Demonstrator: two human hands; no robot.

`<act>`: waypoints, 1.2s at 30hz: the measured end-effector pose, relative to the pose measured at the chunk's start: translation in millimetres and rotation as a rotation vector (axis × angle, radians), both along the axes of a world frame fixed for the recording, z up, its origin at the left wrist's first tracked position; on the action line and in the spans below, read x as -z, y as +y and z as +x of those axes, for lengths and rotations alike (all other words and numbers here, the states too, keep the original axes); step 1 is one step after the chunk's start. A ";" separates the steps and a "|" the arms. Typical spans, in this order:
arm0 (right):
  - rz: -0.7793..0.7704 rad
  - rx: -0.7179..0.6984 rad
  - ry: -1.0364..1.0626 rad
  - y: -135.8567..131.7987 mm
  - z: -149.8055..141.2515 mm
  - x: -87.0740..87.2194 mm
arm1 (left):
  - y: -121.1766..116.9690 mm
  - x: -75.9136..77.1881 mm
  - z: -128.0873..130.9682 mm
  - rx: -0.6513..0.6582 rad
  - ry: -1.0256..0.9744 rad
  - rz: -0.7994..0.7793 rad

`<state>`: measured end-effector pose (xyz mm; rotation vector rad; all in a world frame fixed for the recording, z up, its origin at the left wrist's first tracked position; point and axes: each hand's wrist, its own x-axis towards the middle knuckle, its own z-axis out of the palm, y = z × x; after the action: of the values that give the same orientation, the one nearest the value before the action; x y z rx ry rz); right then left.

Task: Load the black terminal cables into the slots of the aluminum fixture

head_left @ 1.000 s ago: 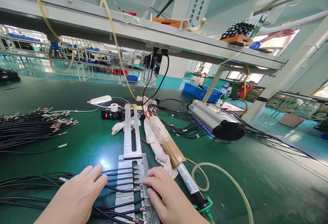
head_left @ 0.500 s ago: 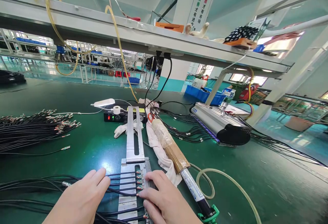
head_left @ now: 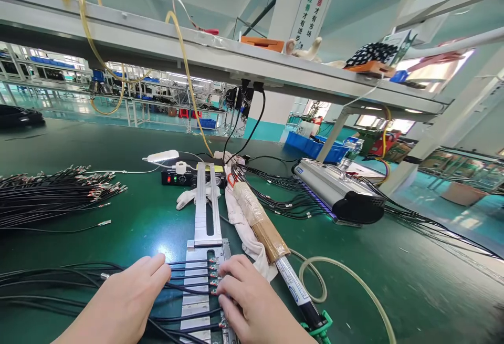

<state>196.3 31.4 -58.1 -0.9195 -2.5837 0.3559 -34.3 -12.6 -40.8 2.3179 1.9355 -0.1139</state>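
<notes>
Several black cables (head_left: pixel 197 314) lie across a slotted metal fixture (head_left: pixel 196 304), their small metal ends lined up along its right side. My left hand (head_left: pixel 128 294) is left of the fixture, its fingers pressed together around a black cable that comes out at the fingertips; the thumb side is partly hidden. Over the fixture's right edge is my right hand (head_left: pixel 252 299), fingers bent, fingertips at the metal end (head_left: pixel 214 292) of one cable. The exact contact there is partly covered by the fingers.
A pile of cables (head_left: pixel 59 197) lies at the left. Behind the fixture stands a black control box (head_left: pixel 175 178) beside a lit lamp (head_left: pixel 162 156). To the right are a wrapped syringe-like tube (head_left: pixel 293 281), a white cloth (head_left: pixel 252 244) and a silver machine (head_left: pixel 331 184).
The right hand's fingers have shifted slightly along the row of cable ends and are a little more bent. My left hand stays nearly in place. The view has tilted slightly.
</notes>
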 end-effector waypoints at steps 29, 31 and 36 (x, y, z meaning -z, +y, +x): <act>0.445 0.026 0.010 -1.1 -13.9 48.3 | -4.1 35.8 -2.5 0.365 0.090 0.166; 0.371 0.035 0.016 -2.1 -11.6 42.6 | -2.1 39.0 4.3 0.314 0.062 0.179; 0.108 0.019 0.097 -0.9 2.7 21.2 | -4.3 39.7 15.6 0.322 0.001 0.185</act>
<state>198.9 30.5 -79.3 -0.8664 -2.4778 0.2469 -18.7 -16.9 -80.5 2.7338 1.6191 0.0370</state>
